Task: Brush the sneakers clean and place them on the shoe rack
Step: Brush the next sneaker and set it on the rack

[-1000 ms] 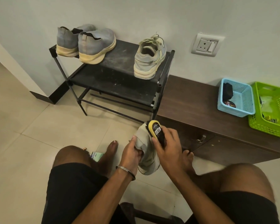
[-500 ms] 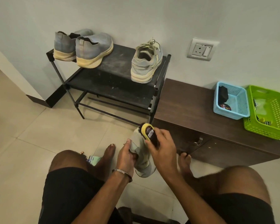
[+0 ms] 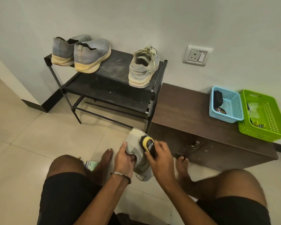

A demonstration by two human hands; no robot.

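While the left hand [image 3: 125, 157] gripped a pale grey sneaker [image 3: 137, 153] by its side, fingers curled into the opening, the right hand [image 3: 160, 157] held a yellow-topped brush [image 3: 148, 144] with its dark bristles pressed against the sneaker's upper. That sneaker hung above the tiled floor [image 3: 31, 140], just in front of the shoe rack [image 3: 110, 88] and between the person's bare knees. On the shoe rack's top shelf its matching sneaker [image 3: 143, 69] stood heel outward near the right end, and a pair of blue-grey slip-on shoes [image 3: 83, 53] sat at the left end, touching each other. Just to the right of the shoe rack stood a low dark wooden bench [image 3: 190, 114], carrying a blue basket [image 3: 225, 104] and, beside it farther from the rack, a green basket [image 3: 263, 116]. A silver bracelet [image 3: 121, 174] circled the left wrist.
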